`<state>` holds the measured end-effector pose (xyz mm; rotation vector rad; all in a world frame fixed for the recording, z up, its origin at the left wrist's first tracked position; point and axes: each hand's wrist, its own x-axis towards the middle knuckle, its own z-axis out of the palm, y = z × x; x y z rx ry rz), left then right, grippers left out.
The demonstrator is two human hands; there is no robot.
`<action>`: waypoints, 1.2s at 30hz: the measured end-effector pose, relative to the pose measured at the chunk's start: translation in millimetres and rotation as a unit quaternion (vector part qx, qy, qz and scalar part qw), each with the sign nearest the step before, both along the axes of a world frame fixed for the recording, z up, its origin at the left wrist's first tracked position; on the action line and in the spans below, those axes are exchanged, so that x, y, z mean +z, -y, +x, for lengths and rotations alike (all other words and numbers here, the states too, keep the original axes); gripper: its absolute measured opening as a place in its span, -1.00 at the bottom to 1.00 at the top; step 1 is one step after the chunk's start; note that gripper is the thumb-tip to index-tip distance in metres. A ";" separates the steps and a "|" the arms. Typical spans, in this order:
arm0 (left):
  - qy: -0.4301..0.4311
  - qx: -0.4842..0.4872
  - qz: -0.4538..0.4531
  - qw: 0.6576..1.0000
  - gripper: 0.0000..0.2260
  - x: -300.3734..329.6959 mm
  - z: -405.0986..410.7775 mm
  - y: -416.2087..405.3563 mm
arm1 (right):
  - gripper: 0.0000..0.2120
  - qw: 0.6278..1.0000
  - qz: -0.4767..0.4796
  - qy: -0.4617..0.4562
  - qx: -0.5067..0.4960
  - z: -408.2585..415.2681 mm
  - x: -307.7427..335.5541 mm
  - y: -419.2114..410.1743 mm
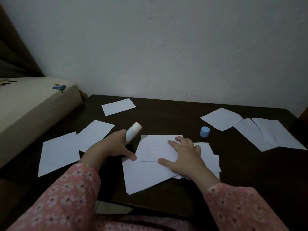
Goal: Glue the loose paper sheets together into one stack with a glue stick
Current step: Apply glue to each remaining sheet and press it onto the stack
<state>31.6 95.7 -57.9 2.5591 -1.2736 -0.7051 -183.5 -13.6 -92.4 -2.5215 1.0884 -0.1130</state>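
Step in hand: pressing the top sheet [155,147] down onto the stack [146,174] so the glue takes; this is my reading of the flat palm on the paper.
Right hand [183,157]: fingers spread wide and laid flat on the top sheet, holding nothing.
Left hand [115,145]: fingers curled around the glue stick [133,131], which points up and away with its tip uncapped; the thumb touches the left edge of the stack.
Doing it well: sweep the palm from the middle out to the edges, since the top sheet sits skewed on the ones below and its corners overhang; square it first if the glue is wet enough to let it slide. Keep the open tip off the paper and sleeve.
Stack: at the near middle of the bench [166,114], several lined sheets fanned unevenly.
Loose sheets: two to the left [60,155], touching at a corner, one further back [118,106], three overlapping on the right [260,132]; all well apart from the stack, so much gluing likely remains.
Cap [205,131]: light blue, upright, just beyond the right hand.
Surface: dark wood, smooth, dim light; white paper shows clearly against it.
Room: plain white wall [166,47] behind the bench; a cream bed [33,104] with a small fish print beside its left end.
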 end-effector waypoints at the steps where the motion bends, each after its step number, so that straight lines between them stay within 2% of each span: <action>1: -0.002 0.012 -0.020 1.000 -0.43 -1.8 0.2 1.7 | -0.23 1.000 -0.007 -0.008 0.000 -1.2 -1.4 1.0; 5: -0.013 0.031 -0.094 0.995 -0.44 -8.6 -4.1 9.6 | -0.25 1.000 -0.011 -0.015 -0.019 -5.4 1.0 8.8; 10: -0.028 0.040 -0.124 0.991 -0.44 -11.7 3.1 8.6 | -0.26 0.998 -0.027 -0.050 -0.026 5.2 10.7 7.5; 12: -0.025 0.083 -0.154 0.984 -0.50 -13.0 14.8 4.3 | -0.28 0.998 -0.044 -0.021 -0.025 14.2 17.1 6.0; 17: 0.070 0.248 -0.189 0.948 -0.58 -13.4 48.4 -17.4 | -0.47 0.998 -0.034 0.056 0.013 58.4 35.5 -12.3; 19: 0.086 0.288 -0.181 0.936 -0.57 -14.4 61.8 -29.7 | -0.51 0.998 -0.009 0.044 0.039 87.5 46.8 -19.2; 22: 0.114 0.346 -0.157 0.918 -0.60 -11.6 80.1 -47.6 | -0.51 0.990 -0.030 -0.005 0.137 139.8 57.9 -28.8; 25: 0.131 0.405 -0.115 0.897 -0.68 -10.1 95.4 -65.0 | -0.51 0.975 -0.039 0.003 0.219 181.9 50.6 -43.0; 28: 0.099 0.421 -0.116 0.894 -0.72 -18.1 106.5 -76.1 | -0.48 0.972 -0.026 0.004 0.233 206.7 28.5 -53.0; 32: 0.077 0.423 -0.158 0.889 -0.65 -17.9 108.3 -75.1 | -0.48 0.980 -0.059 -0.028 0.186 217.6 10.5 -56.7; 36: 0.082 0.378 -0.149 0.910 -0.59 -14.4 100.7 -64.9 | -0.50 0.983 -0.097 -0.069 0.140 210.4 14.8 -42.2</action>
